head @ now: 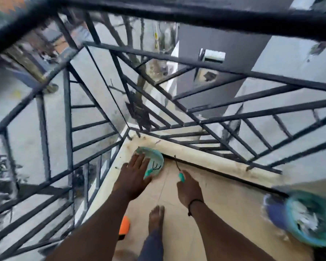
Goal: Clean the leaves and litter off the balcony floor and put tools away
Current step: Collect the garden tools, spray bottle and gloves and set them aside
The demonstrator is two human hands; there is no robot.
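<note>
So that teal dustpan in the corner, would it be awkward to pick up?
Probably not. The teal dustpan looks like thin plastic, so likely light and stiff. It sits tilted against the ledge with the left hand spread flat over it, so it may slide or tip if pushed. A few twigs lie inside and could spill out.

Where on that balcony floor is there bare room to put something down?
Bare tile lies between the right hand, the black strip under the ledge and the teal bin. The corner is crowded: the teal dustpan sits there under the left hand.
</note>
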